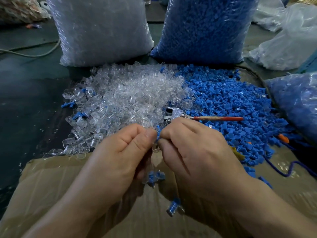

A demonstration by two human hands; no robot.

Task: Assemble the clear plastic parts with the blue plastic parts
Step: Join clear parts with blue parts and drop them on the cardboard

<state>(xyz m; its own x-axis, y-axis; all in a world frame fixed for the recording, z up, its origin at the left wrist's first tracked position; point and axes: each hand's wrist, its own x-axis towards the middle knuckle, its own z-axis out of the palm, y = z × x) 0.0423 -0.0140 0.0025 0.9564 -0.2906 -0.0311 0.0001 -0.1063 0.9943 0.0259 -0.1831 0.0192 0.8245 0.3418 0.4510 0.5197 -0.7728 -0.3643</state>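
Plastic everywhere, basically. Two big sacks stand at the back of the counter (25,100): the clear-parts sack (103,31) on the left and the blue-parts sack (202,28) on the right. Each has its own stock dumped right in front of it, so the clear pile (130,93) and the blue pile (231,103) lie side by side, touching down the middle with a few strays mixed across. That layout looks deliberate: each hand gets its supply on its own side. A smaller bag (298,103) of blue stuff sits at the far right.

Nearest the person is a cardboard box (51,182), its flap under the wrists, probably so finished pieces just drop in. A couple of assembled pieces (173,206) lie there already, blue inside clear.

Both hands meet just above the box edge. The left hand (120,152) is curled, thumb and forefinger pinching what looks like a clear part (155,149). It's mostly hidden and see-through, so that's a guess. The right hand (193,145) pinches a blue part (158,134) against it, fingers bent tight round it. It looks like the push-together step, done low over the box to save a reach.

Just behind the knuckles a red-handled tool (217,118) lies where the piles meet, untouched but close by.
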